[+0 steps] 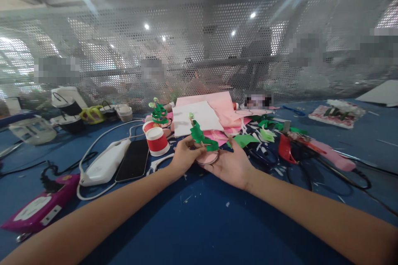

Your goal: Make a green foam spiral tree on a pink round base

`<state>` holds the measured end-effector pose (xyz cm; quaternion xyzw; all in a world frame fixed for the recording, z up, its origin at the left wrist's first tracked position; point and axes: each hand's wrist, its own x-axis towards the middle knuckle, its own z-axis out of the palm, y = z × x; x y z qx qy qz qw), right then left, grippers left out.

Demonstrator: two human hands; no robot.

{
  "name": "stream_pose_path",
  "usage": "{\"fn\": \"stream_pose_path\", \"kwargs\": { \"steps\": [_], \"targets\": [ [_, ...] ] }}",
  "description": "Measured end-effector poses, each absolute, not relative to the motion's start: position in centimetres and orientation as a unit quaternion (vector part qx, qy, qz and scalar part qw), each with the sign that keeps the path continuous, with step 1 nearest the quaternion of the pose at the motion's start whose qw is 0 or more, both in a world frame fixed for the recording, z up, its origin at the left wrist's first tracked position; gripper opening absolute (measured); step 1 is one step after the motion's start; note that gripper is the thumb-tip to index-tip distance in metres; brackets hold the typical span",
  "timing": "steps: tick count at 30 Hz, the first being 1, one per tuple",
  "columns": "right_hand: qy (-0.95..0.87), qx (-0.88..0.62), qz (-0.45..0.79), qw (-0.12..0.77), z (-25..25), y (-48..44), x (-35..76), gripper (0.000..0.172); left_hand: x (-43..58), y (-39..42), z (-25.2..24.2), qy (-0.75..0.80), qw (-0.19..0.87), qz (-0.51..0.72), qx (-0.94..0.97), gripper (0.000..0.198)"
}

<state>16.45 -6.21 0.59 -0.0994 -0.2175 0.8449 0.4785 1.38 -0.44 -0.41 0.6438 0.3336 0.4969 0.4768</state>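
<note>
A small paper tree [199,133], made of a green strip wound in a spiral with a pale green top, stands on a round pink base [207,157] in front of me. My left hand [185,155] is closed, its thumb and fingers pinching the tree near its stem and base. Palm up, my right hand [234,165] holds the base from below and the right side, thumb spread away; some of its fingertips are hidden. A similar green spiral tree [159,112] stands farther back, beside red-and-white paper cups [157,141].
White and pink paper sheets [195,118] lie behind my hands. To the left are a black phone [133,160], a white power bank [105,162] with a cable, and a purple power strip [42,205]. A pink glue gun [329,153] and green scraps lie right. A perforated metal screen [199,58] rises behind.
</note>
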Motion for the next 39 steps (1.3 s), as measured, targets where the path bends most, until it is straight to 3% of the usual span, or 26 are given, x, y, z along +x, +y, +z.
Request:
{"fn": "stream_pose_path", "kwargs": {
  "steps": [39],
  "targets": [
    [-0.224, -0.105, 0.843, 0.477, 0.7, -6.25, 16.52, 0.068, 1.47, -0.73, -0.06, 0.352, 0.466, 0.486, 0.651, 0.016]
  ]
}}
